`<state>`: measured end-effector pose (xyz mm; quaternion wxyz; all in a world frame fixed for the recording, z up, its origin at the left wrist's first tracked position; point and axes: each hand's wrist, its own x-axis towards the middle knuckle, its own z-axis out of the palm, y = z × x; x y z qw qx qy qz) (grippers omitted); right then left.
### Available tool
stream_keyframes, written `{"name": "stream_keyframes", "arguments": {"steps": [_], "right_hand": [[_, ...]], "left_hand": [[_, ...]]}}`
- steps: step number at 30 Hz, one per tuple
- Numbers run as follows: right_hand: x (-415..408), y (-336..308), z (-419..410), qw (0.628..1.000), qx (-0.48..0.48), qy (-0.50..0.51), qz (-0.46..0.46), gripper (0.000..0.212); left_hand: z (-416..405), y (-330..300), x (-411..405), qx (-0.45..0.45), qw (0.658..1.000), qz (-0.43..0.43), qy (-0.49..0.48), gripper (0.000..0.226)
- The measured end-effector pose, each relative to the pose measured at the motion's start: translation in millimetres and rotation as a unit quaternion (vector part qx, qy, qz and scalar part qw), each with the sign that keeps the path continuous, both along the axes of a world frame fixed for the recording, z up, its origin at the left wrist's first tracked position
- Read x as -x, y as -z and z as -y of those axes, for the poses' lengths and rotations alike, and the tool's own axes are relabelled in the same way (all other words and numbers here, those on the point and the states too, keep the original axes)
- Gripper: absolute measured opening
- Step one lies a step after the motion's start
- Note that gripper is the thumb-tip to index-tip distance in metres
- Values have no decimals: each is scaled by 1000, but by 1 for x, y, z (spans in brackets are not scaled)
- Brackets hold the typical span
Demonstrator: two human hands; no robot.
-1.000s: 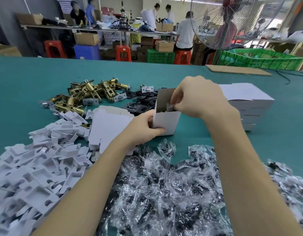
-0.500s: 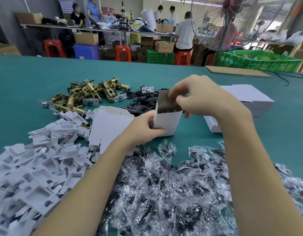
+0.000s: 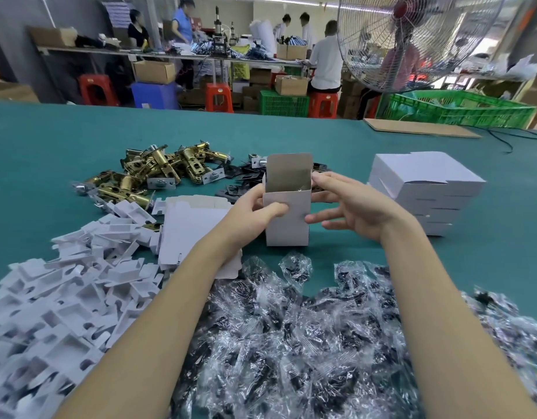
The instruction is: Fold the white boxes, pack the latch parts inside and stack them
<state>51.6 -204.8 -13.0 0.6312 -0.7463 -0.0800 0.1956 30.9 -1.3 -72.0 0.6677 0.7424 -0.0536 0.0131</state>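
A small white box (image 3: 286, 228) stands upright on the green table, its top flap raised and a part showing inside. My left hand (image 3: 255, 208) grips its left side, thumb across the front. My right hand (image 3: 348, 204) is at its right side with fingers spread, fingertips touching the box's front and upper right edge. Brass latch parts (image 3: 158, 170) lie in a heap at the back left. A stack of closed white boxes (image 3: 427, 189) stands at the right. Flat unfolded box blanks (image 3: 190, 225) lie left of the box, under my left wrist.
White cardboard inserts (image 3: 64, 297) pile at the near left. Clear bags of dark screws (image 3: 306, 343) cover the near table. Black plates (image 3: 240, 182) lie behind the box. A large fan (image 3: 412, 40), a green crate (image 3: 460, 111) and several people at a bench are beyond the table.
My right hand has come out of the box's top and dropped to its right side with fingers spread. The box now stands straighter, its flap raised.
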Motion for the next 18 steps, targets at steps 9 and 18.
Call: {"name": "stream_keyframes", "arguments": {"steps": [9, 18], "right_hand": [[-7, 13, 2, 993, -49, -25, -103, 29], [-12, 12, -7, 997, -41, 6, -59, 14]], "left_hand": [[3, -13, 5, 26, 999, -22, -3, 47], [1, -27, 4, 47, 996, -76, -7, 6]]}}
